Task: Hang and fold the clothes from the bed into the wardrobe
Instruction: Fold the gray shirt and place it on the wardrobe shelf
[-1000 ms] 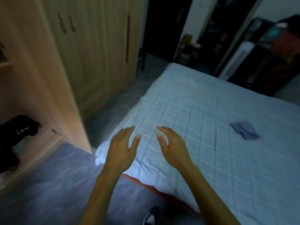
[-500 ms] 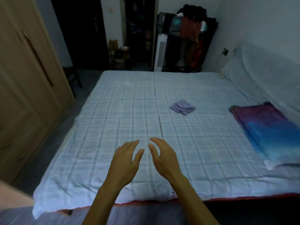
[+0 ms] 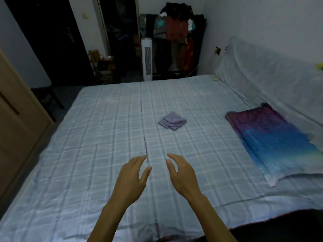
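**Both hands empty over the bed, one small garment lying ahead**

The wooden wardrobe [image 3: 15, 130] stands at the far left, beside the bed [image 3: 87, 154] with its pale checked sheet. The left hand [image 3: 132, 175] reaches out over the sheet with its fingers loosely spread and lightly curved, gripping nothing. Just beside it, the right hand [image 3: 181, 173] is held the same way, thumb apart from the fingers and palm empty. Beyond the hands, near the middle of the bed, lies a small crumpled lavender garment [image 3: 172, 121], well apart from both. At the right side of the bed lies a flat purple-and-blue cloth [image 3: 272, 137].
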